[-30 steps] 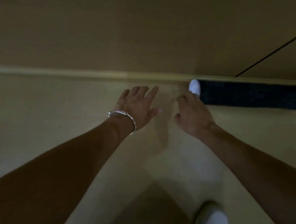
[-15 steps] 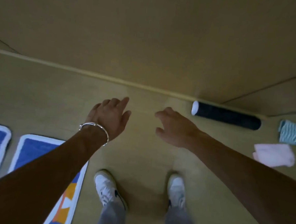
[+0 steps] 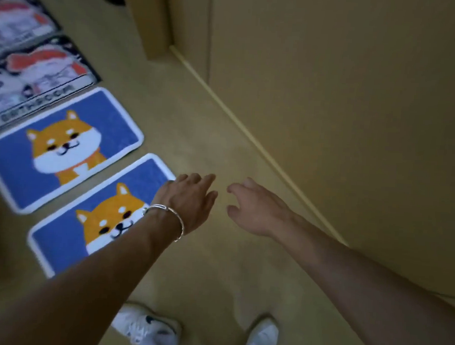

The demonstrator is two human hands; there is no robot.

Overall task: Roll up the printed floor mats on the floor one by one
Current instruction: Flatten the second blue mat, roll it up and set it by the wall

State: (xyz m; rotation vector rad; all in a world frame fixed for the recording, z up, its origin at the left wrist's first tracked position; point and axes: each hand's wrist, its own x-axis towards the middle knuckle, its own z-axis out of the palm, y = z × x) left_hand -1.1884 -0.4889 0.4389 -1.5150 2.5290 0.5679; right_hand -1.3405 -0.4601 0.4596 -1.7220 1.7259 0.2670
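Changed: the rolled dark mat and the cloths by the wall have left the view; a row of flat mats has come in on the left.
Nearest dog mat (image 3: 105, 218): blue with a white edge and an orange dog print, flat on the floor, partly behind the left forearm.
Left hand (image 3: 190, 199): over that mat's far right corner, fingers straight, holding nothing; bracelet (image 3: 166, 211) at the wrist.
Right hand (image 3: 256, 208): right of the mat over bare floor, fingers loosely bent, empty.
Second dog mat (image 3: 61, 147): just beyond the nearest one, flat.
Dark printed mats (image 3: 38, 80): farther beyond, flat.
Shoes (image 3: 144, 326): right of the mat's near end.
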